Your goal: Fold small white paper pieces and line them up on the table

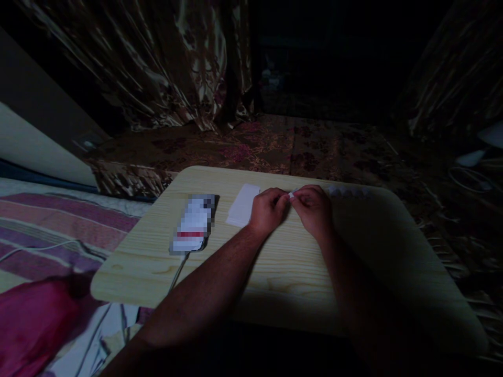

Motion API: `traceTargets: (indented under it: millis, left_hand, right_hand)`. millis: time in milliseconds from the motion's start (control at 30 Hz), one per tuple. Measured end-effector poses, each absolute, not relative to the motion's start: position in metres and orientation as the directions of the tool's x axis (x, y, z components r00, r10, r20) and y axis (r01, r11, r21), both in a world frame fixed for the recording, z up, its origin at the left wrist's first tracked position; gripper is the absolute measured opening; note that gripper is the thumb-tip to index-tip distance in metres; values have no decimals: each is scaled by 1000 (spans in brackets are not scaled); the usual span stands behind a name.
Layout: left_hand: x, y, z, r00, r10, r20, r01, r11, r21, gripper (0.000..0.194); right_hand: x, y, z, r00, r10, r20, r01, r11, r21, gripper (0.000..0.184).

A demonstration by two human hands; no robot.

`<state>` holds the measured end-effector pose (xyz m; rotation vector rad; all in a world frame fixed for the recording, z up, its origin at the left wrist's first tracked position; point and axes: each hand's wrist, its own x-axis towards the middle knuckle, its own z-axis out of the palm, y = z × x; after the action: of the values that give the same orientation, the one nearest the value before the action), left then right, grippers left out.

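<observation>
Over the far half of the table, my left hand (270, 208) and my right hand (314, 208) meet with their fingertips pinched together. Between them is a small piece of white paper (291, 195), mostly covered by the fingers. Just left of my left hand lies a stack of white paper strips (242, 205), partly tucked behind the hand. To the right of my right hand, several small folded white paper pieces (348, 192) sit in a row near the far edge; their exact shape is too dim to tell.
A phone (192, 222), blurred out, lies on the left of the wooden table (149, 251) with a white cable (178, 272) running toward me. A striped bed (58, 225) with a pink cloth (35, 324) adjoins on the left. Curtains (204, 63) hang beyond.
</observation>
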<state>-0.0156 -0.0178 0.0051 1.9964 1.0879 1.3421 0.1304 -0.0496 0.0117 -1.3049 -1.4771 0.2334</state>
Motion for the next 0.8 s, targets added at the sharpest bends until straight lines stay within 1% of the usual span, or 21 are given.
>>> traceTargets:
  millis: [133, 300, 500, 800]
  left_hand:
    - [-15, -18, 5, 218, 814, 539, 355, -580, 733, 22]
    - [-14, -18, 4, 207, 802, 561, 331, -597, 731, 18]
    - [-14, -17, 3, 218, 791, 571, 298, -611, 733, 17]
    - [-15, -16, 3, 225, 790, 570, 318, -613, 723, 17]
  right_hand:
    - [130, -50, 11, 210, 824, 526, 596, 318, -737, 10]
    - [129, -51, 10, 217, 867, 448, 544, 274, -793, 14]
    - [128, -52, 12, 196, 876, 440, 531, 282, -799, 17]
    - [129, -51, 10, 193, 875, 445, 529, 289, -798, 15]
